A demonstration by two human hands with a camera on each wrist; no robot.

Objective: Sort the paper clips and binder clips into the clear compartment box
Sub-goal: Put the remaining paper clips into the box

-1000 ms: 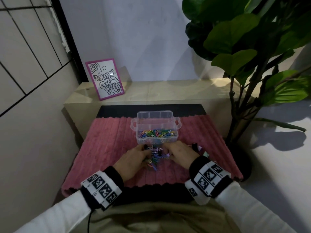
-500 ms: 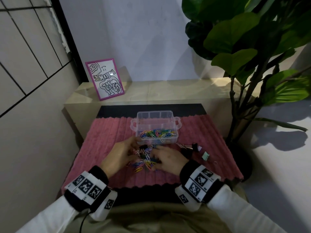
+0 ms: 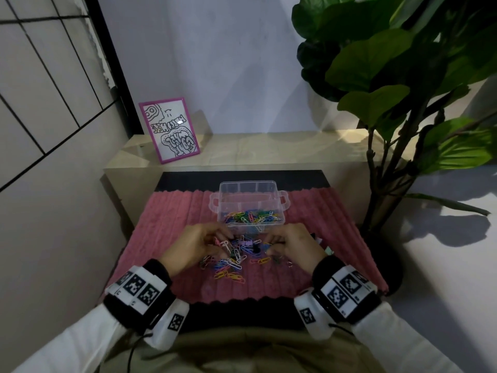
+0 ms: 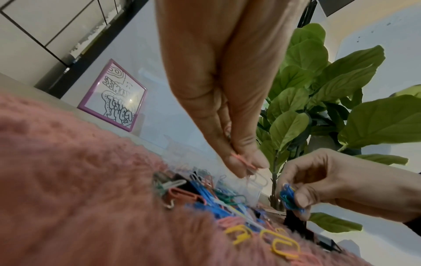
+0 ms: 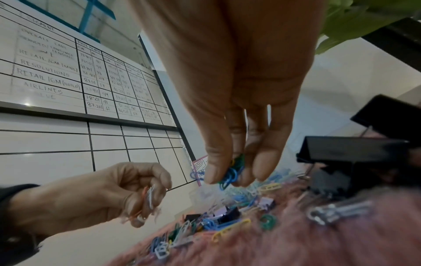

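A clear compartment box [image 3: 279,201] stands on the pink mat, its near compartment full of coloured paper clips [image 3: 252,217]. In front of it lies a loose pile of paper clips [image 3: 231,262] mixed with small binder clips [image 3: 248,242]. My left hand [image 3: 215,239] hovers at the pile's left and pinches pink and white paper clips [image 4: 244,162]. At the pile's right, my right hand [image 3: 271,244] pinches a bunch of blue and green paper clips [image 5: 233,172]. Black binder clips [image 5: 355,154] lie right of it.
The pink ribbed mat [image 3: 172,219] covers a black table. Behind it runs a beige ledge [image 3: 269,152] with a purple-framed drawing [image 3: 169,133]. A large potted plant [image 3: 390,76] stands at the right. A tiled wall is close on the left.
Both hands drew back from the box toward me, then spread apart over the pile. Each now holds a small bunch of paper clips lifted just above it.
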